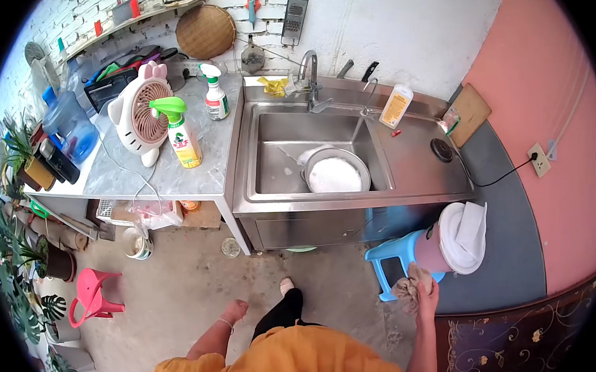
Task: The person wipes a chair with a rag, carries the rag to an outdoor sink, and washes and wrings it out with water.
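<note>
My right hand (428, 299) grips a crumpled grey-brown rag (406, 291), which hangs in front of a blue plastic stool (393, 254). Low over the concrete floor, my left hand (235, 312) is curled closed with nothing visible in it. Ahead of me is a stainless steel sink (278, 185). In its basin a metal pot (363, 169) holds white foam, and a faucet (311, 84) rises behind it. Both hands are well apart from the sink.
A bucket (431, 253) with a white lid stands by the blue stool. On the left counter (208, 147) are a cat-shaped fan (133, 120) and two spray bottles. A yellow-labelled bottle (396, 107) is on the drainboard. A pink chair (91, 294) and plants line the left.
</note>
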Tool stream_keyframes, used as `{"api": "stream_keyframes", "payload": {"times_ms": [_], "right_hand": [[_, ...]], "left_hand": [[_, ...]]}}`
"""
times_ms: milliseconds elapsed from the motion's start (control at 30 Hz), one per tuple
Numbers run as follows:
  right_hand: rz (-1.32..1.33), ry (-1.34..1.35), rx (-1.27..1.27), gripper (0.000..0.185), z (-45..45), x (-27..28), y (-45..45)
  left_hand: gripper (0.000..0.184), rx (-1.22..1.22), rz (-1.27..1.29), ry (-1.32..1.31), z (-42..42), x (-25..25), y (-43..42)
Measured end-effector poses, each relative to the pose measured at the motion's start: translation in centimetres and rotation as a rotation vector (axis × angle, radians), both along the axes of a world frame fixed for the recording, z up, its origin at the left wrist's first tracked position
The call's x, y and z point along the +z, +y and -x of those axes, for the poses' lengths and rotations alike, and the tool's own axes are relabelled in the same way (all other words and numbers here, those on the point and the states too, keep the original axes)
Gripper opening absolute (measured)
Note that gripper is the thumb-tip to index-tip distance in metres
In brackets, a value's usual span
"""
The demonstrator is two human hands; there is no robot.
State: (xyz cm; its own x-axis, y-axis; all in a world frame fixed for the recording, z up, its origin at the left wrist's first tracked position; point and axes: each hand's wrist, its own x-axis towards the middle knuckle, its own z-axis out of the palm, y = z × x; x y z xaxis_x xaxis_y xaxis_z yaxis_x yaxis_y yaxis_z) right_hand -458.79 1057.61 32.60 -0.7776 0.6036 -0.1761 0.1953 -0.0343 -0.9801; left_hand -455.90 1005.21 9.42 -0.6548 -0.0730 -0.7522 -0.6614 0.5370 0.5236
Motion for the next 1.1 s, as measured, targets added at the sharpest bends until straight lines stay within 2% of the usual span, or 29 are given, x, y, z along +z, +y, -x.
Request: {"api": "stream_keyframes", "payload": {"times_ms": [67,133,200,267,367,567,633,667,767,833,900,933,1000,1067,1100], "right_hand": [[-0.038,0.032,0.093,0.053,6.3,2.0,-0.5],[-0.07,0.056,0.185,0.053,12.1,3.4,-1.4],[-0.18,0.106,0.297,0.057,18.0,5.1,-2.8],[-0.144,0.105,0.379,0.059,22.9,6.4,-5.0],[-0.104,0.104,0.575,0.065,30.7,6.3,-7.3],[-0.198,-0.028,0.929,0.064,44.3,-3.9,-7.5],[-0.597,-0.109,0.981,0.063,48.7,-7.2,-6.0],[-0.656,-0.126,0.995,0.056,50.2,-8.9,-5.4],[-0.733,-0.043,1.163,0.048,53.7,-12.1,-4.7],[-0.678,-0.118,1.263,0.047,54.9,-14.1,-5.2],[-1.127,0.02,1.547,0.047,54.9,-16.7,-5.9],[-1.271,0.116,1.661,0.044,54.8,-17.9,-6.2],[-1.299,0.12,1.732,0.044,55.4,-18.8,-7.0],[-1.33,0.116,1.801,0.045,55.4,-20.0,-8.1],[-1.338,-0.087,1.573,0.046,55.3,-20.8,-9.0]], "left_hand": [[0.033,-0.022,0.095,0.239,5.7,0.2,2.2],[0.032,-0.046,-0.032,0.376,11.8,7.0,4.8],[0.029,-0.009,-0.106,0.49,17.7,10.7,7.4],[0.028,0.026,-0.241,0.61,22.3,15.5,9.3],[0.028,0.081,-0.312,0.676,27.7,20.8,12.5],[0.025,0.225,-0.334,0.673,33.2,21.5,16.5],[0.025,0.267,-0.266,0.633,34.3,21.0,18.0],[0.024,0.278,-0.196,0.632,34.7,20.4,18.6],[0.024,0.329,-0.094,0.58,36.3,18.9,20.8],[0.023,0.427,-0.085,0.635,37.8,17.9,22.6],[0.024,0.457,-0.069,0.613,39.1,16.8,24.0],[0.024,0.455,-0.079,0.595,39.7,16.6,24.6],[0.023,0.461,-0.114,0.477,41.3,16.5,25.7],[0.024,0.459,-0.112,0.48,42.7,15.4,26.5],[0.024,0.444,-0.113,0.506,43.4,14.8,26.7]]}}
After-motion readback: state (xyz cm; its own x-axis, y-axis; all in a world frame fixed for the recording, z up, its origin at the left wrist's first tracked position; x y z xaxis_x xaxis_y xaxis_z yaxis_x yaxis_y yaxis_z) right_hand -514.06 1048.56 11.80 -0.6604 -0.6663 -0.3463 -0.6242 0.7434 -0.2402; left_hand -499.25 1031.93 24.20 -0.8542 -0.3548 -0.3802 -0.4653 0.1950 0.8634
